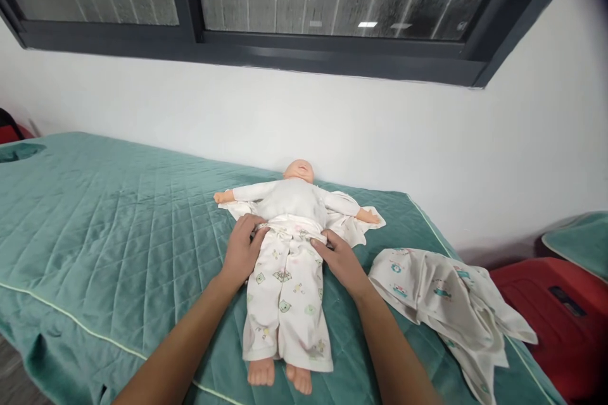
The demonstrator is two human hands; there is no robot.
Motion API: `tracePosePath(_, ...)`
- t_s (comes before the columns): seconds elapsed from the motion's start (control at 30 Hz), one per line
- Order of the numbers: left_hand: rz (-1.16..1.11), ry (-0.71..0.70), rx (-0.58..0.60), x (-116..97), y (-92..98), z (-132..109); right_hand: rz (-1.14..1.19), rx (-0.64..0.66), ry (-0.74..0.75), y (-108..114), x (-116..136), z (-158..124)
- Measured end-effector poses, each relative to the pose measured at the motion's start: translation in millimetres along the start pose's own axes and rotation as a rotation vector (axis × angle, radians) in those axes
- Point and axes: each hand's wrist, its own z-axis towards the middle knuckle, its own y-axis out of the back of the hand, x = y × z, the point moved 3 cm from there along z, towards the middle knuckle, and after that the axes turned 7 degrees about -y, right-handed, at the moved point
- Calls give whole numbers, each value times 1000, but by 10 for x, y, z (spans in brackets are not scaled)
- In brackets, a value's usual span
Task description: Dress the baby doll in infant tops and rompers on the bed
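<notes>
A baby doll (pixel 300 171) lies on its back with its feet toward me and its arms spread. Its torso and arms are white. White printed trousers (pixel 285 304) cover its legs up to the waist, and the bare feet stick out below the cuffs. My left hand (pixel 244 250) grips the waistband at the left side, fingers closed on the cloth. At the right side of the waist, my right hand (pixel 342 261) pinches the waistband between thumb and fingers. A white cloth garment (pixel 349 221) lies spread beneath the doll's upper body.
A green quilted cover (pixel 142 228) lies under everything. To the right, a crumpled printed white cloth (pixel 437 294) hangs toward the edge, near a red plastic object (pixel 546 323). Behind the bed stand a white wall (pixel 190 107) and a dark-framed window (pixel 332 54).
</notes>
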Motion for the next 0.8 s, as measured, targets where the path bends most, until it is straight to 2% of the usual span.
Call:
tracePosePath(0.2,4,-49,-80,32,-119,335,171,-33,30,-6,-71,29)
tracePosePath(0.3,8,-61,-77,110,-205,463,153,-44,52,-19,-101,76)
tracePosePath(0.37,12,-58,-60,157,-255,498,94,-96,77,-18,-104,110)
tracePosePath(0.57,34,-52,-31,155,-245,425,-50,-278,162,-6,-54,141)
tracePosePath(0.8,-10,-92,3,-97,-41,121,-153,-292,229,-1,32,104)
